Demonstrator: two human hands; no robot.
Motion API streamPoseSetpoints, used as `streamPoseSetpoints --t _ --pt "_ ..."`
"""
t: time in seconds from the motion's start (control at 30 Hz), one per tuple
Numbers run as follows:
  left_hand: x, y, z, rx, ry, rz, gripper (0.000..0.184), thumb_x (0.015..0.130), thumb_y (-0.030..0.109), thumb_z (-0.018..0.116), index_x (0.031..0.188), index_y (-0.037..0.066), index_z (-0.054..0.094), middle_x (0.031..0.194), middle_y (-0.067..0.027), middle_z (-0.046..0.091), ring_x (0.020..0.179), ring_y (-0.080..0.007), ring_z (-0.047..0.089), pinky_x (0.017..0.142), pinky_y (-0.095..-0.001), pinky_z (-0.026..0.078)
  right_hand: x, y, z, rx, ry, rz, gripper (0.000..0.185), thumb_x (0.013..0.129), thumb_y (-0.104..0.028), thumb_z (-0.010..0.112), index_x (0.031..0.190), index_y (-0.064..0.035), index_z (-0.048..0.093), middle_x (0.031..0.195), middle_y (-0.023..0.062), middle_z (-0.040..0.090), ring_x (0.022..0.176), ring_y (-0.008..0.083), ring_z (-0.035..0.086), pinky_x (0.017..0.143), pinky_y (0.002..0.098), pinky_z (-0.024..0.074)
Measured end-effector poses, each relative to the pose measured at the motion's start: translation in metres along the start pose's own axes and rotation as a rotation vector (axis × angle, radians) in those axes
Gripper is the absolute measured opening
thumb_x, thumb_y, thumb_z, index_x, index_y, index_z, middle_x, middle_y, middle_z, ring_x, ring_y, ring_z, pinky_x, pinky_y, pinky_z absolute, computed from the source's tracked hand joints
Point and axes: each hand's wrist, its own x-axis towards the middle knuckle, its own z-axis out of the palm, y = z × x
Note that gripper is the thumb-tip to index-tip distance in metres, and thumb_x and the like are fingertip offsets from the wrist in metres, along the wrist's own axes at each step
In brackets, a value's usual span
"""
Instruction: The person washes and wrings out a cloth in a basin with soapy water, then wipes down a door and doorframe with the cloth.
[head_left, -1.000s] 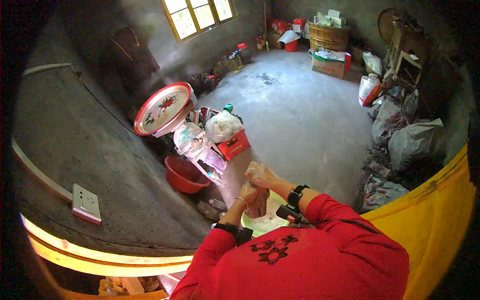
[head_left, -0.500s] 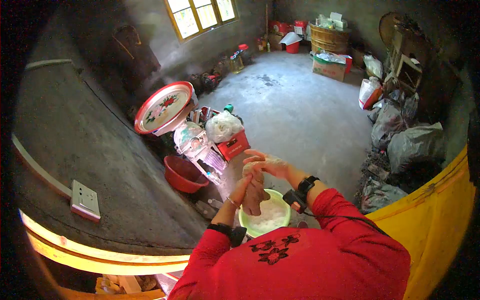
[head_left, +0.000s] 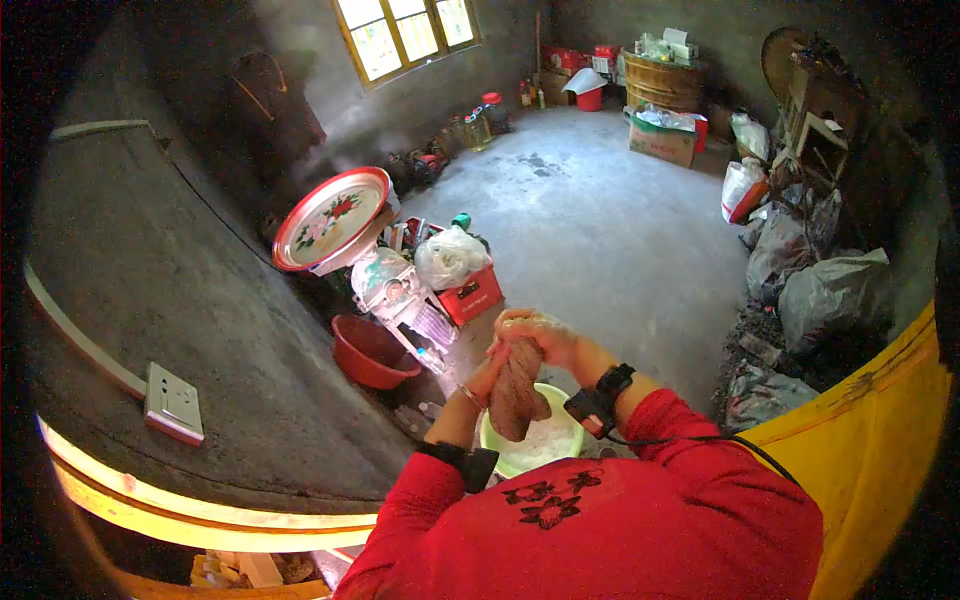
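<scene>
A wet-looking brown cloth hangs from both of my hands in front of my chest; it may be a sock, but I cannot make out its exact shape. My right hand is closed over the cloth's upper end. Just below and to the left, my left hand grips the same end, its fingers partly hidden behind the cloth. Beneath the hands stands a pale green basin with whitish, sudsy-looking contents. The cloth's lower end hangs above the basin and covers part of it from view.
A dark red tub stands left of my hands, beside a white machine topped by a flowered tray. A red box is near it. Plastic bags line the right side. A yellow panel rises close at right.
My right hand's fingers, stretched out above the cloth before, have folded down around its top. The cloth now hangs slightly lower and further right.
</scene>
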Motion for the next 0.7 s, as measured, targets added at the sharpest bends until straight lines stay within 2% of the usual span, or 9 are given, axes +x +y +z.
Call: streamPoseSetpoints --t 0.03,0.13,0.23,0.37,0.47,0.53,0.6,0.63,0.7 --pt "-0.001 0.001 0.001 0.019 0.038 -0.014 0.067 0.082 0.059 0.051 0.129 0.013 0.039 0.119 -0.0066 0.052 0.104 -0.0189 0.053 0.086 -0.0359 0.046 0.0 0.0 0.004 0.002 0.025 -0.013 0.017 0.082 -0.017 0.058 0.09 -0.0027 0.056 0.087 0.011 0.062 0.084 0.0229 0.062 0.08 0.0358 0.0491" --pt "0.004 -0.004 -0.005 0.003 -0.034 0.05 0.062 0.083 0.054 0.053 0.126 0.011 0.041 0.115 -0.0059 0.054 0.099 -0.0187 0.055 0.083 -0.0356 0.047 0.0 0.007 -0.001 -0.028 0.094 -0.074 0.014 0.083 -0.017 0.058 0.088 -0.0038 0.056 0.081 0.0083 0.061 0.078 0.0208 0.061 0.073 0.0334 0.0505" --pt "0.011 -0.02 -0.039 0.037 -0.218 0.024 0.051 0.084 0.043 0.056 0.12 0.008 0.046 0.109 -0.0054 0.056 0.092 -0.0183 0.057 0.081 -0.0344 0.048 0.0 0.013 -0.008 -0.028 0.195 -0.04 0.014 0.082 -0.018 0.059 0.088 -0.0053 0.056 0.078 0.0067 0.059 0.073 0.019 0.06 0.067 0.0318 0.0505" --pt "0.005 -0.02 -0.026 0.386 -0.16 -0.07 0.04 0.082 0.033 0.06 0.112 0.007 0.051 0.1 -0.0045 0.058 0.086 -0.0162 0.057 0.078 -0.0301 0.047 0.006 0.031 -0.015 -0.248 0.3 0.008 0.015 0.083 -0.021 0.06 0.09 -0.0087 0.057 0.075 -0.0005 0.058 0.062 0.0128 0.055 0.054 0.0283 0.0463" --pt "0.004 -0.022 -0.019 0.696 -0.095 -0.168 0.037 0.08 0.029 0.061 0.109 0.008 0.054 0.098 -0.004 0.058 0.085 -0.0155 0.057 0.076 -0.0292 0.045 0.004 0.053 -0.03 -0.233 0.253 -0.027 0.012 0.084 -0.022 0.061 0.086 -0.0102 0.058 0.074 -0.0033 0.056 0.063 0.0108 0.054 0.054 0.0288 0.0459" --pt "-0.004 -0.01 0.006 0.978 -0.058 -0.144 0.034 0.079 0.027 0.061 0.107 0.008 0.055 0.097 -0.0042 0.059 0.085 -0.0155 0.056 0.076 -0.0295 0.044 0.005 0.076 -0.041 -0.142 0.267 -0.027 0.014 0.084 -0.023 0.059 0.083 -0.0092 0.057 0.073 -0.0004 0.057 0.064 0.0148 0.056 0.056 0.0311 0.0468" --pt "0.0 -0.023 0.006 1.034 0.005 -0.037 0.032 0.079 0.026 0.06 0.106 0.008 0.056 0.097 -0.0043 0.059 0.085 -0.0156 0.057 0.076 -0.0296 0.044 0.01 0.089 -0.052 -0.392 0.309 -0.043 0.015 0.083 -0.022 0.059 0.08 -0.0079 0.057 0.074 0.0033 0.058 0.066 0.0202 0.057 0.058 0.0338 0.0479" --pt "0.005 -0.033 -0.001 1.012 0.042 -0.004 0.032 0.079 0.026 0.06 0.105 0.008 0.057 0.096 -0.0044 0.06 0.084 -0.0161 0.057 0.075 -0.0298 0.044 0.013 0.094 -0.059 -0.689 0.34 -0.06 0.015 0.081 -0.021 0.059 0.079 -0.007 0.057 0.075 0.0057 0.059 0.067 0.0236 0.058 0.06 0.0353 0.0486" --pt "0.01 -0.044 -0.003 0.975 0.116 0.02 0.032 0.077 0.027 0.061 0.103 0.008 0.058 0.093 -0.0047 0.061 0.083 -0.0174 0.058 0.074 -0.0304 0.045 0.013 0.098 -0.055 -1.211 0.4 -0.265 0.017 0.083 -0.024 0.056 0.08 -0.0069 0.056 0.075 0.0087 0.059 0.068 0.0257 0.058 0.059 0.037 0.0479"
